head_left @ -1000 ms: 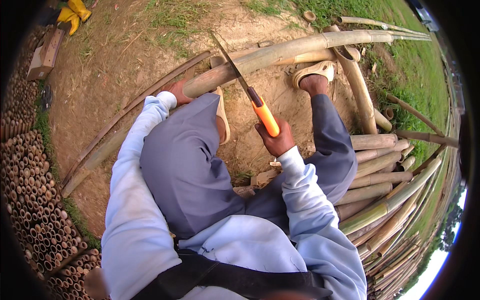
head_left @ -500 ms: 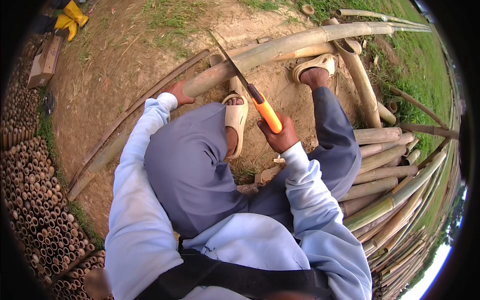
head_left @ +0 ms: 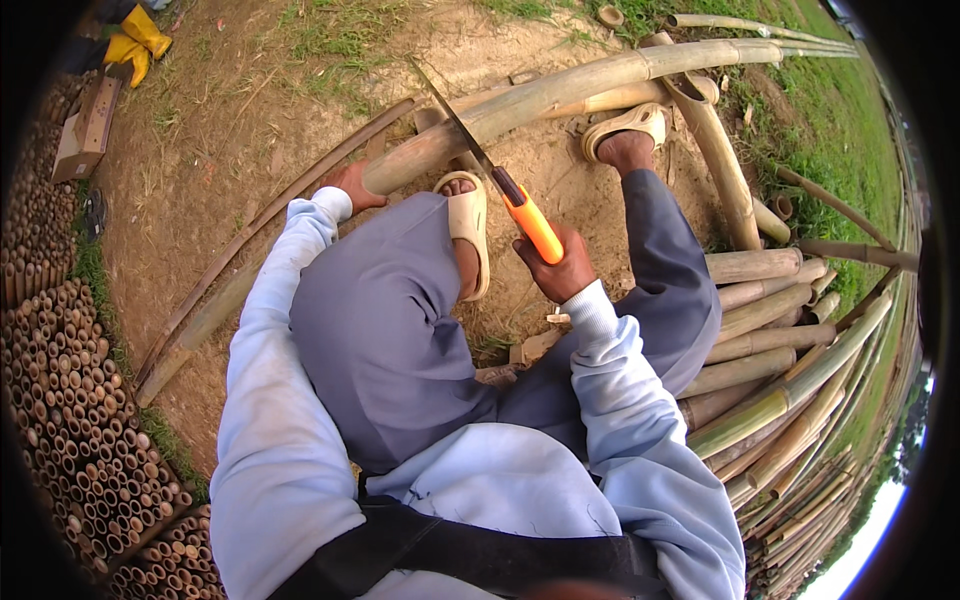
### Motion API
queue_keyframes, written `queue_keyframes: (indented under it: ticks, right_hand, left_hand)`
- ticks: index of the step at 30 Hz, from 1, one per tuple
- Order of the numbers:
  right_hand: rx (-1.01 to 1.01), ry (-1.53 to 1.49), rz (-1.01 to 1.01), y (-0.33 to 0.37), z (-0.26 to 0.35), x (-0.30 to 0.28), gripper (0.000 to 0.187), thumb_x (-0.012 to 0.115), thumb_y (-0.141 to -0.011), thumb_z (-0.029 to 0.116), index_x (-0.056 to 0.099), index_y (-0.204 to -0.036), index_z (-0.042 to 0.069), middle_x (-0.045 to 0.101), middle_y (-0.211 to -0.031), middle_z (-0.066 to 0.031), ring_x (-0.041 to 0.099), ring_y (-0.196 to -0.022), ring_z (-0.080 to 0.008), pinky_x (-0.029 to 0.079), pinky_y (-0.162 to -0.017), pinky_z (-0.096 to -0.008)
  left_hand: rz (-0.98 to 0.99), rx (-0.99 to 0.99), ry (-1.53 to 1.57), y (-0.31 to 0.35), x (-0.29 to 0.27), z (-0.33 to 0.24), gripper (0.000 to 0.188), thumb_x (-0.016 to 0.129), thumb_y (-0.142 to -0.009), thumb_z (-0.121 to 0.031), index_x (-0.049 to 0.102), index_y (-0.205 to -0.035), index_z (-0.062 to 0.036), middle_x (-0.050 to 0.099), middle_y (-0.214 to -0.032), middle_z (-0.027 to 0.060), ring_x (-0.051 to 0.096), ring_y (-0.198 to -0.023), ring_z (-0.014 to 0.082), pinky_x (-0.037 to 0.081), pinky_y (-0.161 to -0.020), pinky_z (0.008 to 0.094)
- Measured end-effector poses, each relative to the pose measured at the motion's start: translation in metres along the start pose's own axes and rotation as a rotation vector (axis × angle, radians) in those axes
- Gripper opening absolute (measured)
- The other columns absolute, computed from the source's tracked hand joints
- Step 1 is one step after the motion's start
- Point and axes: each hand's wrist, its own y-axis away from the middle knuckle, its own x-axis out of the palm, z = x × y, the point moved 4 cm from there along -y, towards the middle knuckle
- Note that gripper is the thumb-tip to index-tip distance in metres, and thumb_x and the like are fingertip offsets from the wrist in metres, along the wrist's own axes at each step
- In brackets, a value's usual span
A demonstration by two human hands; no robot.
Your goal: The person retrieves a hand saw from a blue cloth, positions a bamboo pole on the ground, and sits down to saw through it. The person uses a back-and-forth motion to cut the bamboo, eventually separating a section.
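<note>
A long bamboo pole lies across in front of me, its near end toward the left. My left hand grips that near end, the thumb showing at its underside and the other fingers hidden. In my right hand is a handsaw with an orange handle, the fingers wrapped round it. The saw's dark blade slants up and left across the pole and meets its upper surface. My left foot in a beige clog is right below the pole, beside the blade.
Cut bamboo lengths are piled at my right, with longer poles behind. Stacked short bamboo tubes fill the left side. A long split bamboo strip lies on the dirt. Far left are a cardboard box and a person's yellow boots.
My left foot has shifted slightly up and left, closer under the pole. The saw and both hands stay nearly in place, with the whole view shifted a little.
</note>
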Motion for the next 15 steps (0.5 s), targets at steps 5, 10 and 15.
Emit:
queue_keyframes:
  ticks: [5,10,15]
  right_hand:
    - [-0.021,0.002,-0.021,-0.001,-0.002,0.0,0.031,0.075,-0.086,0.018,0.069,-0.112,0.001,0.068,-0.079,-0.0228,0.067,-0.073,-0.0389,0.052,-0.072,-0.0426]
    - [-0.015,-0.003,-0.006,-0.001,-0.006,0.001,0.031,0.075,-0.086,0.019,0.069,-0.11,0.001,0.067,-0.078,-0.0227,0.067,-0.073,-0.0396,0.052,-0.071,-0.0434]
    - [-0.042,0.035,-0.024,-0.001,-0.003,0.0,0.029,0.076,-0.086,0.02,0.068,-0.106,0.001,0.067,-0.077,-0.022,0.067,-0.072,-0.0385,0.052,-0.071,-0.0432]
  left_hand:
    - [-0.018,0.016,0.023,0.003,-0.003,-0.003,0.066,0.084,-0.063,-0.033,0.062,-0.119,-0.0065,0.069,-0.106,0.0219,0.066,-0.101,0.0395,0.052,-0.089,0.046]
    - [-0.01,-0.053,-0.077,0.003,-0.005,-0.007,0.076,0.084,-0.062,-0.045,0.063,-0.128,-0.0136,0.071,-0.117,0.0208,0.067,-0.11,0.04,0.053,-0.094,0.0473]
    - [-0.027,-0.076,-0.034,0.01,-0.014,-0.021,0.075,0.084,-0.064,-0.046,0.063,-0.127,-0.0121,0.071,-0.118,0.0215,0.067,-0.11,0.0406,0.053,-0.095,0.0477]
